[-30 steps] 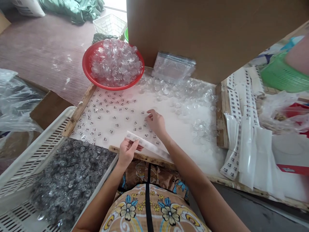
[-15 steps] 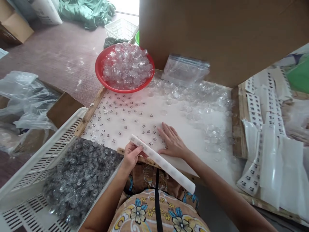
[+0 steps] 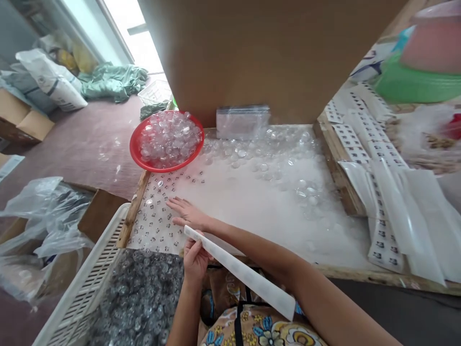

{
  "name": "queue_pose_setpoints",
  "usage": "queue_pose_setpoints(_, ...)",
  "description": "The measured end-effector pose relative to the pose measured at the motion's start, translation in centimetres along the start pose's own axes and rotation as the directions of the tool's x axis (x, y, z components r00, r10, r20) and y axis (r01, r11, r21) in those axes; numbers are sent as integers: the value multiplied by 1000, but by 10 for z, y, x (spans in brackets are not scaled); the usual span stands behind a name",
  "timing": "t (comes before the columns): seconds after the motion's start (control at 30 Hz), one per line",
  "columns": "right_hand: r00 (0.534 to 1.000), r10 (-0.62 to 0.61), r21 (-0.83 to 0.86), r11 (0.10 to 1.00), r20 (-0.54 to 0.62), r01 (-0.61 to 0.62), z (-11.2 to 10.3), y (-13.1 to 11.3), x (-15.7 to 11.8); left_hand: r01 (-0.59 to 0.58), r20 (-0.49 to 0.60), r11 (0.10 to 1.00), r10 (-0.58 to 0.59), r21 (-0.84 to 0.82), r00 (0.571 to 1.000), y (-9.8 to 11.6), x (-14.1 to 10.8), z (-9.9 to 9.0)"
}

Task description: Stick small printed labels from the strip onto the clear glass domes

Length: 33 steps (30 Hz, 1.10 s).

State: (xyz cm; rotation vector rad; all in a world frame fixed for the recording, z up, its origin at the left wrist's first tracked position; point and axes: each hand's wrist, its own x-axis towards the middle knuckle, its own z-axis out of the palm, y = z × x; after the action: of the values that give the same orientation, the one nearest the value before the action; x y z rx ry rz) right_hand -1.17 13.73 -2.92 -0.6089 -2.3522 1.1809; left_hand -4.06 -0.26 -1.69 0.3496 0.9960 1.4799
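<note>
My left hand [image 3: 196, 254] is closed on one end of a long white strip of sticker sheet [image 3: 248, 278], which slants down across my lap. Beyond it, my right hand [image 3: 187, 214] lies flat with fingers stretched out on the white tabletop [image 3: 237, 197]. Its fingertips are among small transparent discs with dark panda-like marks [image 3: 154, 216], crowded at the table's left side. Plain transparent discs [image 3: 308, 192] are scattered to the right and along the back. Below the left edge, a large heap of marked discs [image 3: 144, 293] fills part of a white slatted basket [image 3: 104, 245].
A red basin [image 3: 165, 169] heaped with transparent pieces stands at the back left corner. Behind a zip bag [image 3: 243, 122] rises a big cardboard panel [image 3: 245, 57]. Wooden rails [image 3: 338, 178] edge the table. Sticker strips [image 3: 383, 240] lie at right; an open carton [image 3: 103, 214] stands at left.
My right hand has swept left across the table, and the marked discs are now bunched at the left side. My left hand still holds the strip. The view has shifted.
</note>
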Motion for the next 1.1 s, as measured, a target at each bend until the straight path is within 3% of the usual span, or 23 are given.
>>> queue_pose_setpoints(0.13, 962, 14, 72, 997, -273, 6, -34, 18, -29, 2, 20, 1000, -1, -30, 1000, 0, 5, -2)
queue_pose_setpoints(0.27, 840, 103, -37, 989, -533, -144, -76, 51, -48, 7, 24, 999, -6, -46, 1000, 2, 6, -1)
queue_pose_setpoints(0.37, 790, 125, -165, 947, -600, -275, -104, 75, -42, 16, 28, 999, -15, -42, 1000, 1, 7, -2)
queue_pose_setpoints(0.47, 796, 143, -147, 949, -588, -278, -124, 89, -19, -1, 31, 1000, 2, -30, 1000, -5, 10, -8)
queue_pose_setpoints(0.6, 791, 190, 80, 981, -582, -176, -118, 82, 11, -19, -3, 1000, 19, -15, 1000, -10, 12, -13)
queue_pose_setpoints(0.73, 923, 85, 297, 954, -375, 33, -79, 61, 15, -16, -27, 1000, 16, -3, 1000, -6, 10, -6)
queue_pose_setpoints(0.8, 943, 73, 502, 859, -324, 106, -64, 56, 10, 1, -21, 1000, -1, -2, 1000, -3, 9, 0)
queue_pose_setpoints(0.87, 915, 167, 652, 748, -366, 124, -59, 58, 5, 11, -12, 1000, -11, -1, 1000, 0, 9, 4)
queue_pose_setpoints(0.93, 868, 287, 680, 729, -405, 76, -66, 65, 2, 17, -1, 1000, -17, 3, 1000, 1, 9, 6)
queue_pose_setpoints(1.03, 770, 386, 502, 859, -508, -100, -86, 77, 3, 14, 20, 1000, -14, 7, 1000, 1, 9, 6)
queue_pose_setpoints(1.1, 717, 345, 265, 937, -606, -227, -101, 83, 10, 10, 35, 1000, -10, 10, 999, 0, 9, 7)
